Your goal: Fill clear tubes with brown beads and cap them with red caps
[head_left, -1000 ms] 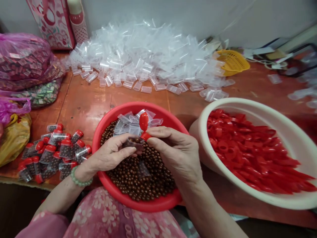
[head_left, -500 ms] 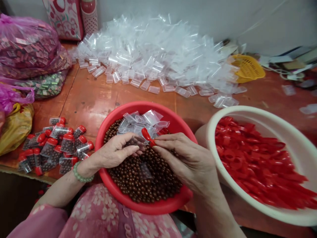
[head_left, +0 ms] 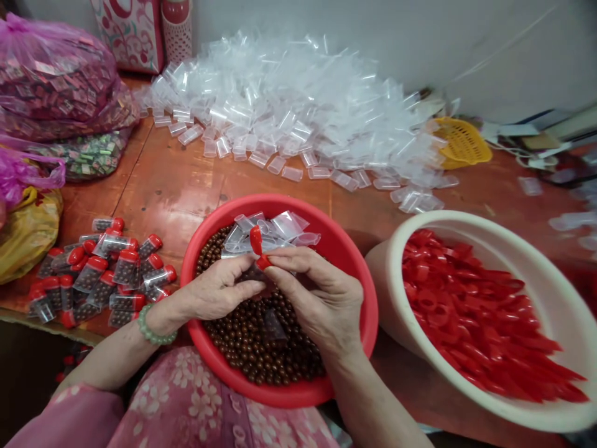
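Over a red basin (head_left: pixel 361 267) of small brown balls (head_left: pixel 261 339), my two hands meet. Closed around a small clear container, mostly hidden by the fingers, is my left hand (head_left: pixel 224 287). Between thumb and fingers my right hand (head_left: pixel 319 298) pinches a red flip-top cap (head_left: pixel 257 244), its lid standing up, at the container's mouth. Whether the cap is seated on it I cannot tell. Several empty clear containers (head_left: pixel 284 225) lie on the balls at the basin's far side, and one more container (head_left: pixel 274 325) lies below my hands.
At right, a cream tub (head_left: pixel 396 274) holds many red caps (head_left: pixel 466 317). Filled, red-capped containers (head_left: pixel 125 267) lie at left. A heap of clear containers (head_left: pixel 289 106) spreads along the back, beside a yellow basket (head_left: pixel 461 143). Pink bags (head_left: pixel 56 81) stand back left.
My right hand has moved left with the red cap, bringing it against the container in my left hand. The left hand stays nearly in place. The view has shifted slightly.
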`<action>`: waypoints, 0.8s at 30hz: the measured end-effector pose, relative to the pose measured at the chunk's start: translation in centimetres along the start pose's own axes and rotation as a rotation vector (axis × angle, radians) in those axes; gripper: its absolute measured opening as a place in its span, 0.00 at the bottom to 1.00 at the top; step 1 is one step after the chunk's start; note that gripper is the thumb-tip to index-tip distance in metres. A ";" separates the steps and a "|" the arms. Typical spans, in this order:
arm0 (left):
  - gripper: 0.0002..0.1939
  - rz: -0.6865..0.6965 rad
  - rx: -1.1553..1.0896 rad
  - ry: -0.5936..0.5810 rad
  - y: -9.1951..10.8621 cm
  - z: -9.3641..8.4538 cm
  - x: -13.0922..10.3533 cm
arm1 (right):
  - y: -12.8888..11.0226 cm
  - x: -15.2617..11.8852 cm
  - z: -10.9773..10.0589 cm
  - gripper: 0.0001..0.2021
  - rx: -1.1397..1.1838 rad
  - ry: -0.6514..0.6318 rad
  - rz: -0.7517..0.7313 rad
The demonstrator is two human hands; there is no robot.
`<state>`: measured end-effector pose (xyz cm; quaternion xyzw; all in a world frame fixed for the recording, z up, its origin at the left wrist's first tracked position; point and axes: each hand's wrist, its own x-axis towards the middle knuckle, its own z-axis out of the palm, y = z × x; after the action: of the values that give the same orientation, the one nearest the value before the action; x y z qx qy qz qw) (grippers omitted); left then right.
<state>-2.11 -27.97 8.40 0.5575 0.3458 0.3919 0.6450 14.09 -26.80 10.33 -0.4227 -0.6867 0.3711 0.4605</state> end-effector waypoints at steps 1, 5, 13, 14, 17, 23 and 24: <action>0.17 -0.001 0.012 -0.002 0.0 0.0 0.0 | 0.1 -0.1 0.0 0.05 -0.002 0.007 -0.005; 0.17 -0.033 -0.014 0.001 -0.1 -0.1 -0.1 | 0.8 -0.7 0.0 0.11 -0.060 -0.014 -0.133; 0.11 -0.121 0.038 0.032 -0.6 -0.2 -0.3 | 1.3 -0.7 -0.4 0.26 -0.338 -0.169 -0.397; 0.12 -0.144 0.052 0.030 -0.6 -0.2 -0.3 | 1.4 -0.7 -0.4 0.27 -0.364 -0.183 -0.412; 0.10 -0.139 0.071 0.037 -0.6 -0.2 -0.3 | 1.6 -0.7 -0.3 0.25 -0.436 -0.188 -0.461; 0.15 -0.163 -0.136 0.094 -0.5 0.1 0.0 | 2.0 -1.4 1.0 0.30 -0.571 -0.118 -0.502; 0.17 -0.209 -0.228 0.102 -0.6 0.3 0.1 | 2.2 -1.5 1.2 0.33 -0.572 -0.123 -0.485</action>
<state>-1.77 -28.03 7.89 0.4209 0.3875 0.3872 0.7230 13.84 -27.54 7.54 -0.3361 -0.8692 0.0692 0.3561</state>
